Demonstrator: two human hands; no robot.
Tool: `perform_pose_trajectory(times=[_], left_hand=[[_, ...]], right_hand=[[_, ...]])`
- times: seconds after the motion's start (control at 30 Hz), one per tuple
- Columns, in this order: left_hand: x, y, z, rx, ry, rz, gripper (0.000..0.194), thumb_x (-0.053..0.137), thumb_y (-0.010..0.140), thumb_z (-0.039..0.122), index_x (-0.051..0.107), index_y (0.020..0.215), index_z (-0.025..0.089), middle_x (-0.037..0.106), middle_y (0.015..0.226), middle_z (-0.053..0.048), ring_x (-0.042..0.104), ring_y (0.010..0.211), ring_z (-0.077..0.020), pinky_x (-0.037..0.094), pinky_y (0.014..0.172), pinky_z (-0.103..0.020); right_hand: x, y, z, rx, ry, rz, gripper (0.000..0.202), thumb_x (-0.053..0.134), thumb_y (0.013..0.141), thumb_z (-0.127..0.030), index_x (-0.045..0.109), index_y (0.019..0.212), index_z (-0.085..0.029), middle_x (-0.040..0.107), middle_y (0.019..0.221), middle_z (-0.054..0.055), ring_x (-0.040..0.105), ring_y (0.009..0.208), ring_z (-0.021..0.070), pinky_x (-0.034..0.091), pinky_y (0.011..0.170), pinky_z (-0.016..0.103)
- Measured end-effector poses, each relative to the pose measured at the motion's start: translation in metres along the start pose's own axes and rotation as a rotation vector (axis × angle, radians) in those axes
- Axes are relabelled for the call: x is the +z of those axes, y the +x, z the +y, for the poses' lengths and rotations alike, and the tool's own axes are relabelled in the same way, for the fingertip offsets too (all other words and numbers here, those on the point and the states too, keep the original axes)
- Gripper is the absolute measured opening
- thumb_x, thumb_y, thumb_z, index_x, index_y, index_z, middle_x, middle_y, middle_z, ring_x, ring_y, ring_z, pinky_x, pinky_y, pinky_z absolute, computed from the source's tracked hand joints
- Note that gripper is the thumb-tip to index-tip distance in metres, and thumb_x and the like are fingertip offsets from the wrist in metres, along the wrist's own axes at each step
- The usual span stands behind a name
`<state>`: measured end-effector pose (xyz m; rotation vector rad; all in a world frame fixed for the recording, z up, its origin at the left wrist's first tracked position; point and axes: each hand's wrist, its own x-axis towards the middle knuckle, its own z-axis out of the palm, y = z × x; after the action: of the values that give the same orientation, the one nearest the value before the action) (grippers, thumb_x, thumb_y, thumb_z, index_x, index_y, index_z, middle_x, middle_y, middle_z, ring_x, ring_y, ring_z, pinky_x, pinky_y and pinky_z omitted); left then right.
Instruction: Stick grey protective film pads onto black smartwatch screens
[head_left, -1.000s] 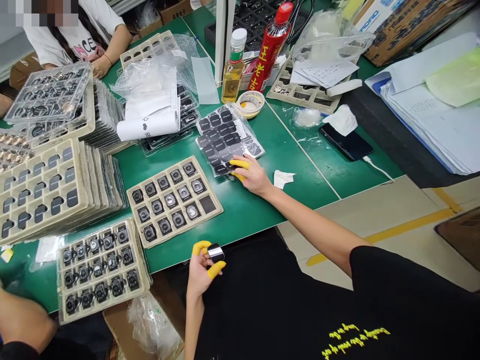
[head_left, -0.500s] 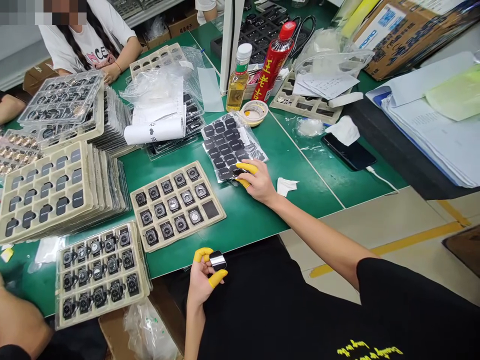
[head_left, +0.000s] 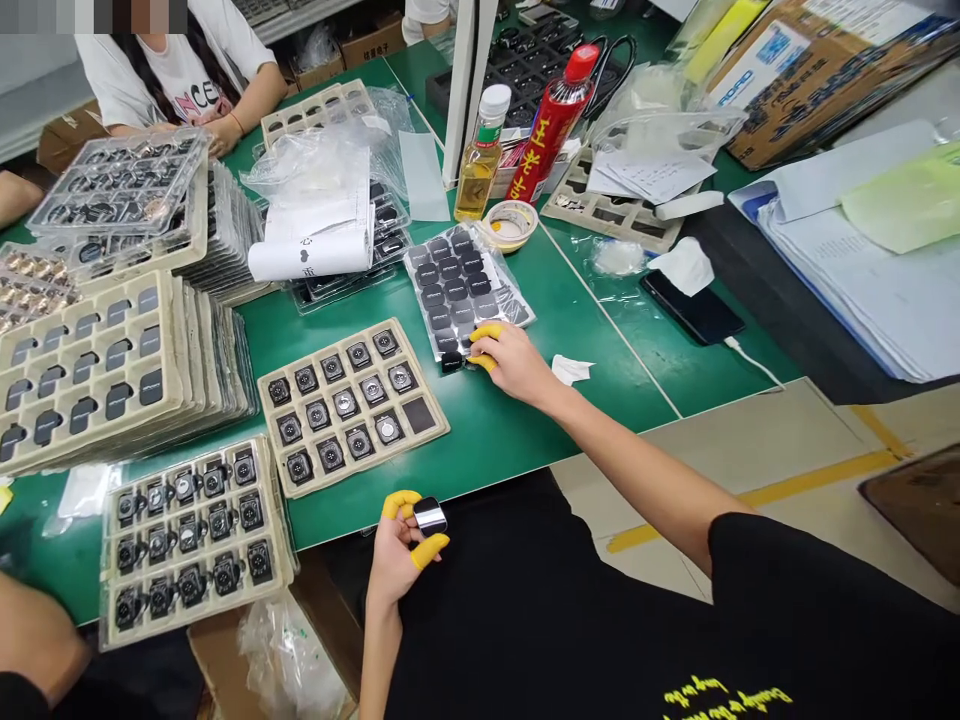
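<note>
My left hand (head_left: 396, 545), with yellow finger cots, holds a strapless smartwatch (head_left: 430, 517) by its edges, glossy screen up, above my lap. At the near edge of a sheet of black rounded stickers (head_left: 454, 285), my right hand (head_left: 510, 360) has its yellow-covered thumb and forefinger closed on the lower corner, at a black sticker whose held part is mostly hidden. Left of it lies a beige tray (head_left: 442, 425) of watch bodies, backs up, with one vacant pocket at its right end.
A second tray of watches (head_left: 112, 640) overhangs the front table edge. Tall tray stacks (head_left: 217, 370) stand left. Behind the sheet are a tape roll (head_left: 510, 222), an amber bottle (head_left: 477, 165) and a red bottle (head_left: 551, 125). A phone (head_left: 694, 305) charges right. Another person sits opposite.
My right hand has shifted slightly at the sheet, and a black sticker now shows at the sheet's lower left corner. The left hand still holds the watch; the view has tilted a little.
</note>
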<state>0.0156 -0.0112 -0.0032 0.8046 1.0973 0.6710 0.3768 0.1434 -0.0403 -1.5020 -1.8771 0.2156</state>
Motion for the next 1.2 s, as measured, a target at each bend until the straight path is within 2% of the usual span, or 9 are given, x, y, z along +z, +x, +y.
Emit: perform_pose_trajectory(times=[0.2,0.33,0.57,0.73,0.87,0.93,0.97,1.07,1.2], left_hand=[[0.001,-0.002,0.002,-0.006,-0.006,-0.015,0.071,0.108,0.066,0.044,0.059,0.114,0.024,0.069,0.089,0.004,0.068,0.065,-0.0098,0.063,0.051,-0.02],[0.001,-0.004,0.001,-0.001,-0.002,-0.02,0.07,0.108,0.067,0.043,0.059,0.113,0.024,0.069,0.089,0.005,0.067,0.06,-0.0082,0.063,0.052,-0.021],[-0.001,-0.008,0.008,0.066,0.021,-0.004,0.069,0.108,0.065,0.043,0.061,0.113,0.024,0.067,0.087,0.005,0.064,0.058,-0.0083,0.064,0.052,-0.023],[0.005,-0.01,0.029,0.194,0.072,-0.004,0.065,0.109,0.066,0.039,0.067,0.113,0.022,0.069,0.084,0.004,0.065,0.062,-0.0083,0.061,0.058,-0.02],[0.01,-0.007,0.045,0.34,0.126,-0.039,0.063,0.107,0.07,0.04,0.07,0.117,0.021,0.072,0.084,0.003,0.068,0.062,-0.0086,0.059,0.06,-0.019],[0.011,-0.003,0.049,0.423,0.13,-0.098,0.068,0.108,0.069,0.041,0.068,0.121,0.022,0.074,0.085,0.004,0.07,0.064,-0.0086,0.058,0.06,-0.018],[0.012,-0.001,0.05,0.452,0.133,-0.121,0.069,0.107,0.069,0.042,0.067,0.123,0.023,0.075,0.086,0.004,0.07,0.064,-0.0083,0.058,0.06,-0.017],[0.013,0.003,0.051,0.483,0.149,-0.16,0.072,0.106,0.071,0.047,0.066,0.126,0.023,0.076,0.088,0.004,0.071,0.067,-0.0088,0.058,0.06,-0.016],[0.014,0.004,0.046,0.506,0.142,-0.143,0.075,0.104,0.073,0.057,0.065,0.129,0.023,0.076,0.092,0.002,0.076,0.074,-0.012,0.06,0.064,-0.019]], right_hand=[[-0.028,0.006,-0.001,0.013,0.085,-0.227,0.016,0.068,0.097,-0.014,0.078,0.098,-0.027,0.077,0.134,0.012,0.064,0.148,0.0391,0.06,0.115,0.061],[-0.053,0.013,-0.002,0.005,0.14,-0.382,0.005,0.079,0.096,-0.027,0.081,0.092,-0.027,0.076,0.148,0.01,0.061,0.154,0.0427,0.061,0.114,0.063],[-0.083,0.032,-0.009,0.11,0.314,-0.628,0.027,0.088,0.095,-0.055,0.084,0.091,-0.028,0.078,0.149,0.009,0.057,0.159,0.0438,0.059,0.118,0.066],[-0.11,0.033,-0.02,0.295,0.364,-0.548,0.05,0.09,0.086,-0.073,0.084,0.089,-0.024,0.077,0.15,0.011,0.067,0.145,0.0502,0.054,0.121,0.073],[-0.14,0.025,-0.076,0.399,0.527,-0.23,0.043,0.098,0.081,-0.066,0.082,0.09,-0.027,0.078,0.147,0.009,0.067,0.145,0.0477,0.052,0.122,0.068],[-0.149,0.025,-0.12,0.458,0.656,-0.253,0.026,0.097,0.088,-0.051,0.081,0.09,-0.031,0.077,0.146,0.007,0.064,0.149,0.0411,0.055,0.121,0.057],[-0.15,0.027,-0.143,0.481,0.735,-0.31,0.025,0.097,0.088,-0.048,0.08,0.086,-0.03,0.079,0.14,0.007,0.066,0.145,0.0388,0.058,0.116,0.053],[-0.142,0.039,-0.197,0.537,0.929,-0.721,0.032,0.097,0.087,-0.047,0.075,0.083,-0.024,0.079,0.131,0.007,0.075,0.124,0.0315,0.062,0.104,0.045],[-0.118,0.058,-0.219,0.471,0.953,-1.034,0.034,0.092,0.09,-0.046,0.07,0.081,-0.022,0.078,0.113,0.007,0.072,0.102,0.0232,0.057,0.091,0.037]])
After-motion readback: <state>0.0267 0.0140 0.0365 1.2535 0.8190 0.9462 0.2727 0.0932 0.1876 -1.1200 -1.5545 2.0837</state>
